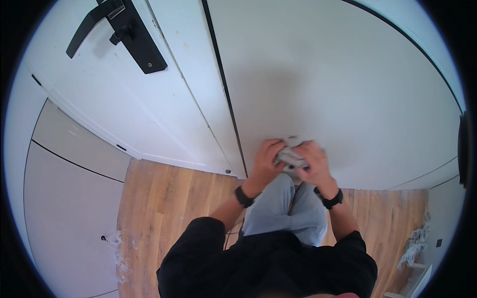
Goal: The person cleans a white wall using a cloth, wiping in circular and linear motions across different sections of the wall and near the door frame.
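Both hands are on a crumpled grey-white cloth in front of a pale wall panel. My left hand grips its left side, and the fingers of my right hand curl over its right side. Motion blurs the cloth and fingertips, so its folds are hard to make out. Whether the cloth touches the panel is not clear. Each wrist wears a black band. Below the hands are my legs in light blue jeans.
A white door with a black lever handle stands at left, beside a black vertical strip. Wood-plank floor lies below. Crumpled plastic film sits at the lower right, near a white frame-like object. White shreds lie at lower left.
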`<state>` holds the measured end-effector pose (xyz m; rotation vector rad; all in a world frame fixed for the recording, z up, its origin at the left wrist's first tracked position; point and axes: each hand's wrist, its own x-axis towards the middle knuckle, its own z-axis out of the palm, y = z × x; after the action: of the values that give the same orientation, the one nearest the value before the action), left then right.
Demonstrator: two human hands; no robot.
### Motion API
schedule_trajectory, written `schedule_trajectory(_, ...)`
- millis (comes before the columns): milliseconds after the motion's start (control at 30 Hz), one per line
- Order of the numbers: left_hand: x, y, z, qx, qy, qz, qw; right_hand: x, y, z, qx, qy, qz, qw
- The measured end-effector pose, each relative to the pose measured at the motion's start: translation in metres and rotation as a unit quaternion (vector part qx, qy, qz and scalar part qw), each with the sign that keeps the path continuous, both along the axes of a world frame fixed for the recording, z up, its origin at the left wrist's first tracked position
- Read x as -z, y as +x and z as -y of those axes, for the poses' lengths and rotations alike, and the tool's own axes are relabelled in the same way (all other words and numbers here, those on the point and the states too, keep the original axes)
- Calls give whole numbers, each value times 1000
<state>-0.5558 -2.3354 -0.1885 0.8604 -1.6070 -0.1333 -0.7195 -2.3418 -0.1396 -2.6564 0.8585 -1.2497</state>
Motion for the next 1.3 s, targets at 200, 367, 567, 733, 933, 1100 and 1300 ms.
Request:
schedule_trajectory(200,-72,-76,16,98,-108,-27,989,-33,-39,-1,208,-154,201,945)
schedule_trajectory(367,-37,-78,14,145,-49,42,987,19,-48,-9,270,-80,245,928)
schedule_trajectory(567,34,-25,-1,131,111,149,974,86,-13,-21,239,60,110,963)
schedule_trajectory(733,58,25,-23,2,208,107,972,79,34,-17,153,120,22,981)
schedule_trajectory(933,41,65,-34,-130,202,-41,970,37,89,4,-38,69,-27,996)
schedule_trajectory(1100,-30,57,-17,-164,90,-148,971,-39,108,16,-68,-17,37,997)
schedule_trajectory(1300,-103,10,22,-135,-146,-112,974,-99,62,29,-14,-172,186,967)
